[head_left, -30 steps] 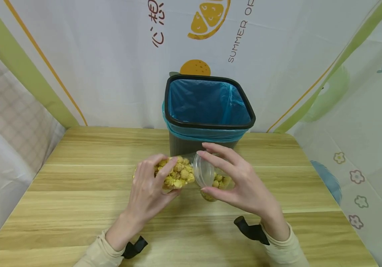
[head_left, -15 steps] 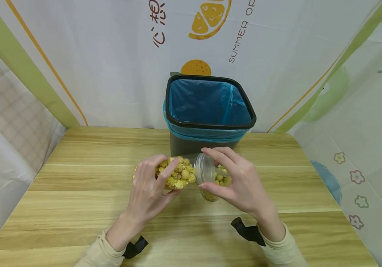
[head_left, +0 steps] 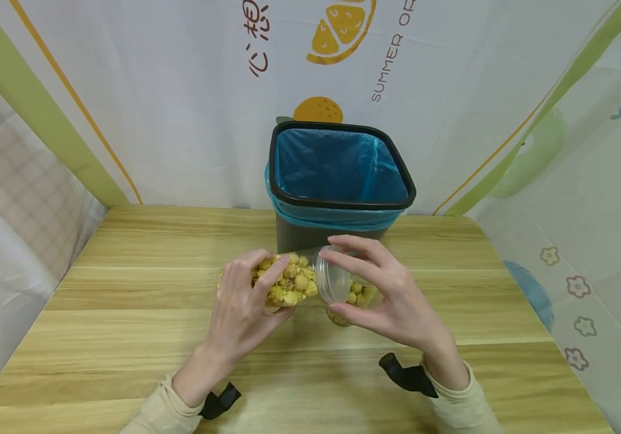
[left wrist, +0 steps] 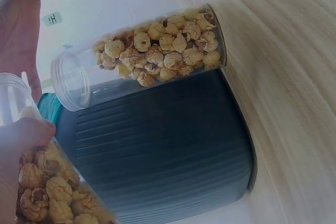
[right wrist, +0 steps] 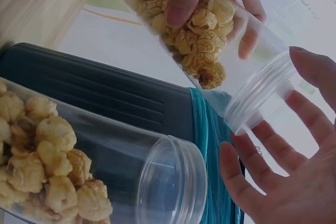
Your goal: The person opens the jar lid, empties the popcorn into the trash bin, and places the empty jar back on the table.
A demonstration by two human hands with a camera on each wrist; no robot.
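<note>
Tilted on its side in my left hand (head_left: 237,310) is a clear plastic jar (head_left: 296,283) partly filled with popcorn. The left fingers and thumb wrap its body. At the jar's right end, the thumb and fingertips of my right hand (head_left: 397,295) grip the clear ribbed lid (right wrist: 265,93) by its edge. Behind the right hand a second clear jar (left wrist: 163,51) of popcorn stands upright on the table, partly hidden in the head view. Its ribbed top (right wrist: 178,182) is clear; whether a lid is on it I cannot tell.
A dark bin with a black rim (head_left: 343,205) and blue liner (head_left: 321,163) stands just beyond the hands, close behind the upright jar. The wooden table (head_left: 142,313) meets printed curtains (head_left: 191,138) at the back and sides.
My right hand turns slightly on the lid, its fingers closing in half a second ago and now spread and shifted back again. The left hand and both jars stay nearly in place.
</note>
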